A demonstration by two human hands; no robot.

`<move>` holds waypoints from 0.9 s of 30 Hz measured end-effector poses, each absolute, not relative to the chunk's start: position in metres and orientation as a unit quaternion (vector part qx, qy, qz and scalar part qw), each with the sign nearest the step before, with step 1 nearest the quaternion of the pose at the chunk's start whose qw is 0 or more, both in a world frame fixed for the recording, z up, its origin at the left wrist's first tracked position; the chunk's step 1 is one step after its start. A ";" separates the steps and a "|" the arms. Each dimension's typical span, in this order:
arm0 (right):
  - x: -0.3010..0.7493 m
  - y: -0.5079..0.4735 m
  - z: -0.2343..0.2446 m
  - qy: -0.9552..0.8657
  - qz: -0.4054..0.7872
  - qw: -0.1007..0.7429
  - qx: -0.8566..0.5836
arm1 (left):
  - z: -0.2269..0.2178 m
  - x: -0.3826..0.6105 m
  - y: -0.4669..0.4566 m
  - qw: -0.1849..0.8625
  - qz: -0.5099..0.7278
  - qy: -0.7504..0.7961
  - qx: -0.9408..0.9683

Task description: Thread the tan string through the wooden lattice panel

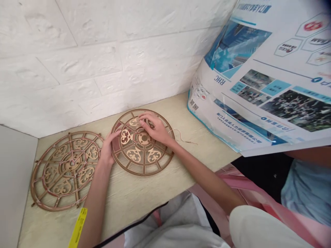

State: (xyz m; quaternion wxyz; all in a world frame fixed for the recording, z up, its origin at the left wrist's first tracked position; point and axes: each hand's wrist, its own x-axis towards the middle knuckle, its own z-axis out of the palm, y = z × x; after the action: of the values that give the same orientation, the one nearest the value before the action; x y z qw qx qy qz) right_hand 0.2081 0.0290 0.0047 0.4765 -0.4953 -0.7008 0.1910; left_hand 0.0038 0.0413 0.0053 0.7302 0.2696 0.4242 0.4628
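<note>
A round openwork wooden wheel (pixel 143 171) with spokes, scroll-shaped inserts and a hub with a hole lies on the table. My left hand (pixel 106 148) grips its left rim, fingers reaching over dark reddish panels (pixel 116 143). Over the upper part of the wheel, my right hand (pixel 155 128) has its thumb and fingertips pinched together near a scroll insert. Whatever is between those fingertips is too small to make out. A thin thread or wire (pixel 181 136) trails from the wheel's right side onto the table.
A second openwork wheel (pixel 57 208), larger, with small tabs and thin strands, lies left of my left forearm. White brick-patterned wall (pixel 103 51) borders the table (pixel 129 203) behind. A large printed sheet (pixel 232 89) stands at the right, with another person's blue clothing (pixel 307 189) below it.
</note>
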 end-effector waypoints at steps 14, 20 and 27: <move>0.231 0.043 -0.010 -0.553 0.061 0.458 -0.693 | 0.013 0.003 0.044 0.756 0.503 0.354 0.227; 0.230 0.049 -0.022 -0.536 0.147 0.447 -0.701 | 0.013 0.005 0.044 0.746 0.482 0.395 0.235; 0.229 0.045 -0.011 -0.566 0.104 0.497 -0.649 | 0.015 0.003 0.042 0.769 0.436 0.364 0.295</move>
State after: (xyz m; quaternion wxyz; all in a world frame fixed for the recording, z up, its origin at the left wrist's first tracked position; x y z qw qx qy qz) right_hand 0.2287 0.0453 -0.0114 0.4968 -0.6494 -0.5664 0.1035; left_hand 0.0033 0.0416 0.0151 0.7685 0.2955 0.3638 0.4356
